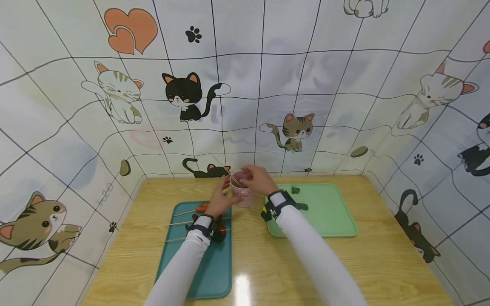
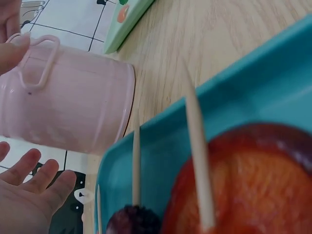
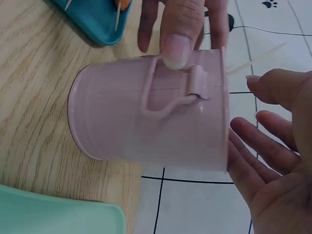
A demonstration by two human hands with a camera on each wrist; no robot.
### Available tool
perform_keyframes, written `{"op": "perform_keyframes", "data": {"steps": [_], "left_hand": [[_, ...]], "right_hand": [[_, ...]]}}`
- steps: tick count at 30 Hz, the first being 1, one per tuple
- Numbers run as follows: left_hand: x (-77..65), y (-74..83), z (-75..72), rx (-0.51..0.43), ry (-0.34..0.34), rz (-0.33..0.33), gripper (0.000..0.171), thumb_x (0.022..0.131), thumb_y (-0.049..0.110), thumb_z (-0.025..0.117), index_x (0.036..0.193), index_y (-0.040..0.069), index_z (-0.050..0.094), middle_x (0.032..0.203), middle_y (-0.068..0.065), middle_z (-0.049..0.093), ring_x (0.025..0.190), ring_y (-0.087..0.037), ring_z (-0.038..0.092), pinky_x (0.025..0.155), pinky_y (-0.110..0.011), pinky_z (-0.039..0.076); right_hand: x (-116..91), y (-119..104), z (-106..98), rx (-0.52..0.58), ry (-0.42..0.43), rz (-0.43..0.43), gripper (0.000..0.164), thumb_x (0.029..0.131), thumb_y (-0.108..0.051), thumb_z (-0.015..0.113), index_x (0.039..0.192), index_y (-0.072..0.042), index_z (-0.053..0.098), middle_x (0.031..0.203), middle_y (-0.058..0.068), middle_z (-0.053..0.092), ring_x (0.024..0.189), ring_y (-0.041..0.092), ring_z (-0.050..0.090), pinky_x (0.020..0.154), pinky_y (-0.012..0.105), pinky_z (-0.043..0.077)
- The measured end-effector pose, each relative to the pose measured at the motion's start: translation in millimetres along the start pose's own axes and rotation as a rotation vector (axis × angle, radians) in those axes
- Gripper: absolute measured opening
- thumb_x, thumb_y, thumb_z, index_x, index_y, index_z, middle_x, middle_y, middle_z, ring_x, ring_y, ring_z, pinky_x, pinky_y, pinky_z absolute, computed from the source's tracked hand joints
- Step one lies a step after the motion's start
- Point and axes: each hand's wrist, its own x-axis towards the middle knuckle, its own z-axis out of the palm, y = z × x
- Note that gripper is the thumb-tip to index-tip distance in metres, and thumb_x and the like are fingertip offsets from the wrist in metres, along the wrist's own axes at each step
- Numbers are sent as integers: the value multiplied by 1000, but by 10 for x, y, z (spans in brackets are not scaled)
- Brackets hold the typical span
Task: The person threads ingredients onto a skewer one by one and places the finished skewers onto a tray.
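Observation:
A pink pail (image 1: 244, 195) with a wire handle stands upright on the table, a thin wooden stick (image 1: 226, 168) leaning out of its mouth. Beside it my left hand (image 1: 220, 199) rests its thumb on the handle. The other left fingers (image 2: 57, 191) are spread, nearly straight, behind the pail and look apart from its wall in the left wrist view. Over the pail's mouth is my right hand (image 1: 260, 180). In the right wrist view its thumb (image 3: 278, 87) and fingers stand apart, near the rim and the stick; no firm hold shows.
Left of the pail, a teal tray (image 1: 209, 278) holds several skewers with orange and dark red pieces (image 2: 258, 180), partly under my left wrist. A light green tray (image 1: 329, 212) with dark green pieces (image 1: 295, 190) lies to the right. A cat-printed wall covering (image 1: 245, 97) rises behind.

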Motion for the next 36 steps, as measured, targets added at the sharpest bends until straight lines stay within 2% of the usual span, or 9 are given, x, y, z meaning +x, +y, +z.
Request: {"op": "perform_keyframes", "data": {"steps": [3,7,13,19,25,32,36], "left_hand": [[23,-15,35,12,-12,10,93,82,17,87,158,17,35,157,-14,44,145,-38,42,116,-60,37],[30,-31,74,30,-14,1,91,85,19,86,159,20,33,158,-13,44,146,-37,42,116,-58,38],[6,-38,100,-1,4,-6,87,89,15,82,160,20,32,159,-15,42,146,-40,41,115,-55,41],[13,-58,116,-32,-20,6,85,91,14,80,160,21,31,159,-14,42,146,-39,42,115,-53,42],[-4,-43,115,-37,-14,31,83,92,15,79,160,22,32,158,-14,43,145,-39,42,114,-54,42],[7,-74,127,-35,-11,18,82,91,14,79,159,25,34,156,-12,44,145,-36,43,115,-53,42],[-4,-71,122,-41,-6,30,82,91,13,79,159,21,34,155,-16,45,144,-39,44,114,-55,42]], "right_hand": [[88,23,73,-60,6,-43,36,97,-13,69,131,-2,65,120,14,73,108,28,70,93,42,58],[180,27,181,-138,5,-59,24,99,-10,66,121,-6,71,110,9,75,99,23,71,87,38,58],[218,-34,289,-164,0,-39,21,99,-8,66,119,-4,72,110,11,77,103,24,73,92,38,58],[226,-1,330,-195,15,-40,17,100,-9,66,114,-5,75,107,10,77,102,25,73,89,37,58],[231,5,340,-193,34,-46,12,99,-9,67,107,-6,76,103,10,77,99,24,73,86,37,59],[218,10,334,-185,78,-16,9,97,-8,69,104,-6,75,102,9,77,96,23,72,85,37,58],[209,-1,321,-121,90,-3,10,98,-7,68,105,-5,75,101,10,76,94,23,72,83,37,59]]}}
